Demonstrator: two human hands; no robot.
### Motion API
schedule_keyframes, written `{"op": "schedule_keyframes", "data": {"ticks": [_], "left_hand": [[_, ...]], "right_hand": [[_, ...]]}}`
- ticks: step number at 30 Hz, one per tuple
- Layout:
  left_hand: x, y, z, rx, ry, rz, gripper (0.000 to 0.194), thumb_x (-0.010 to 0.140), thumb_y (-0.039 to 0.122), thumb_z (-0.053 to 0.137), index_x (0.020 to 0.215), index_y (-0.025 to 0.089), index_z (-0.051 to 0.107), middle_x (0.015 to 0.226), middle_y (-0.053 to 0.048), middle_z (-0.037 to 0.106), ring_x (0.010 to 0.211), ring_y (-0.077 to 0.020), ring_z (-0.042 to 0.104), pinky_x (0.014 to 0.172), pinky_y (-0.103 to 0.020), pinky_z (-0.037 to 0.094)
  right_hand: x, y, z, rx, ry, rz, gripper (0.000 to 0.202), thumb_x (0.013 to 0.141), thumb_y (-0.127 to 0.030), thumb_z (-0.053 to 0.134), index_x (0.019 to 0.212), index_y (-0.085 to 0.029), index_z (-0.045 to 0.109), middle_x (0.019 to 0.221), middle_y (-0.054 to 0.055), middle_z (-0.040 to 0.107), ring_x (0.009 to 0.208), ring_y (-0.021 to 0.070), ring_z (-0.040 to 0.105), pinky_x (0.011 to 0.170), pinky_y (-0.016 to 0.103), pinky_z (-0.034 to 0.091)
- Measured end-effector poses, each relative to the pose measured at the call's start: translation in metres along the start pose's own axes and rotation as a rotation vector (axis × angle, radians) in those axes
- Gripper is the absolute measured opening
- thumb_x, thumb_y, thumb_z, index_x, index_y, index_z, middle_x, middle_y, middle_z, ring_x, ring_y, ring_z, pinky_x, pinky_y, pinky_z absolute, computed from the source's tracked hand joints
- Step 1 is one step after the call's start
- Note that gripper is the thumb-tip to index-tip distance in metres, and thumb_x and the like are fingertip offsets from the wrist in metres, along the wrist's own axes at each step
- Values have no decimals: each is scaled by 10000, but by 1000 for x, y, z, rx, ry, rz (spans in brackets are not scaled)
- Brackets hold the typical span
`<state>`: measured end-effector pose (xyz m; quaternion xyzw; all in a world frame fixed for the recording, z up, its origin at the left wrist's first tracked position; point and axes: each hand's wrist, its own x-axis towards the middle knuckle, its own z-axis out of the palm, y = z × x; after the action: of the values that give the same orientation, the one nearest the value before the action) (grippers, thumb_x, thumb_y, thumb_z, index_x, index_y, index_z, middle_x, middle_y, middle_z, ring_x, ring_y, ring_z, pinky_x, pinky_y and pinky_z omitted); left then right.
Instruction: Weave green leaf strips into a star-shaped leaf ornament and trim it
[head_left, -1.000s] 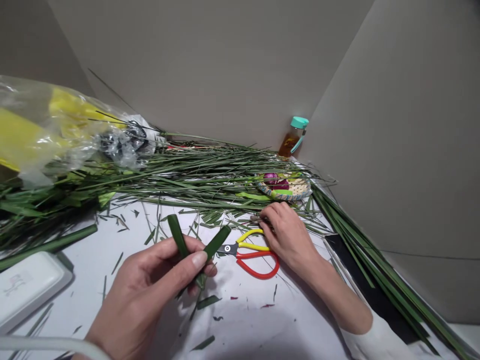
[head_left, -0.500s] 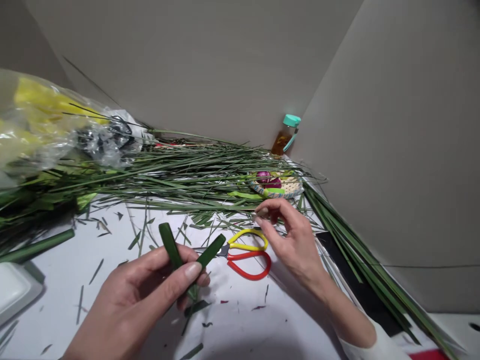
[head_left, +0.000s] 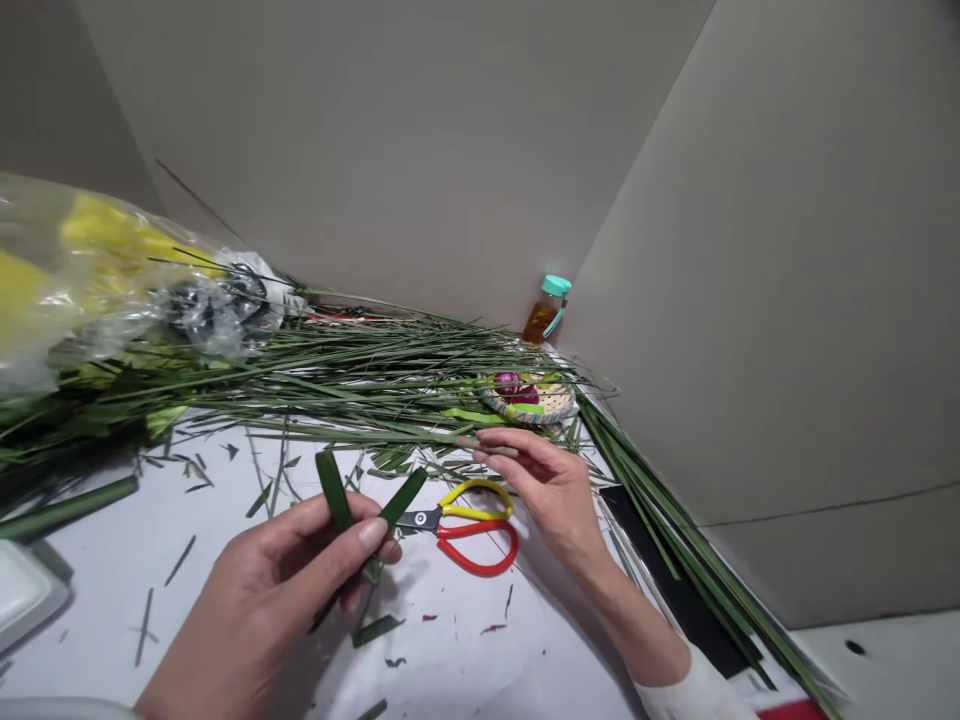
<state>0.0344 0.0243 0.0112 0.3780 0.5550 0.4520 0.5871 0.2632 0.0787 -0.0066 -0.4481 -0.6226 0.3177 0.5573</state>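
My left hand (head_left: 300, 570) pinches a folded green leaf strip (head_left: 334, 490) between thumb and fingers. Two flat ends of the strip spread upward in a V, and its lower part shows partly below the thumb. To the right, my right hand (head_left: 551, 490) is closed on a thin brown stick (head_left: 469, 442), held roughly level and pointing left. Between the hands, scissors (head_left: 424, 520) with one yellow and one red handle lie on the white tabletop (head_left: 450, 660); their blade tips are hidden behind my left hand.
Long green leaves (head_left: 360, 375) are heaped along the back, beside a plastic bag (head_left: 97, 270). A small woven basket (head_left: 559, 400) holds purple pieces. A bottle (head_left: 541, 318) stands in the corner. More long leaves (head_left: 675, 510) run down the right over a black flat object (head_left: 675, 590).
The camera view has shifted, so the scene sits lower and slightly left. My right hand has turned, and the brown stick now shows lengthwise. My left hand keeps its hold on the leaf strip.
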Motion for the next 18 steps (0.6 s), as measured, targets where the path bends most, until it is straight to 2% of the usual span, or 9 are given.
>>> {"op": "schedule_keyframes", "data": {"ticks": [6, 10, 12, 13, 15, 16, 18], "left_hand": [[-1, 7, 6, -106, 3, 69, 246, 712, 462, 846, 768, 233, 777, 707, 14, 710, 591, -124, 526, 499, -184, 444], [-4, 13, 9, -142, -21, 44, 193, 710, 412, 847, 775, 245, 777, 716, 24, 711, 605, -124, 540, 521, -183, 454], [-5, 14, 10, -139, -9, 43, 189, 704, 409, 844, 761, 245, 770, 697, 25, 710, 599, -124, 539, 519, -182, 447], [-6, 14, 10, -135, -5, 49, 193, 699, 414, 844, 750, 246, 763, 682, 27, 706, 594, -125, 537, 518, -185, 445], [-7, 12, 10, -113, -6, 63, 207, 698, 432, 839, 729, 248, 750, 677, 24, 703, 610, -138, 550, 530, -199, 453], [-7, 10, 9, -93, -19, 76, 218, 707, 451, 832, 731, 251, 749, 688, 21, 705, 631, -149, 565, 546, -209, 464], [-6, 4, 8, -44, -59, 106, 236, 736, 491, 812, 769, 263, 759, 713, 20, 707, 668, -166, 581, 581, -232, 479]], "right_hand": [[-4, -2, 3, 127, -34, 79, 166, 854, -168, 740, 978, -247, 816, 1068, 48, 796, 908, 208, 775, 852, 333, 594], [-7, -19, 1, 219, 56, 29, 101, 972, -303, 653, 924, -267, 735, 1050, 7, 762, 1055, 168, 703, 950, 298, 520], [-12, -31, 6, 302, 56, 29, 158, 1013, -387, 587, 924, -278, 659, 883, -32, 704, 865, 138, 701, 838, 290, 545], [-15, -37, 11, 343, 32, 55, 169, 1011, -395, 589, 908, -267, 629, 761, -53, 625, 696, 108, 646, 710, 253, 533], [-23, -48, 23, 460, -109, 257, 232, 980, -419, 635, 847, -232, 601, 621, -87, 440, 479, 58, 386, 452, 178, 328], [-26, -52, 30, 447, -198, 327, 245, 957, -434, 658, 848, -221, 606, 611, -88, 406, 485, 64, 340, 431, 187, 272], [-31, -58, 42, 372, -300, 372, 273, 893, -432, 715, 806, -207, 587, 621, -84, 398, 520, 76, 314, 461, 219, 264]]}}
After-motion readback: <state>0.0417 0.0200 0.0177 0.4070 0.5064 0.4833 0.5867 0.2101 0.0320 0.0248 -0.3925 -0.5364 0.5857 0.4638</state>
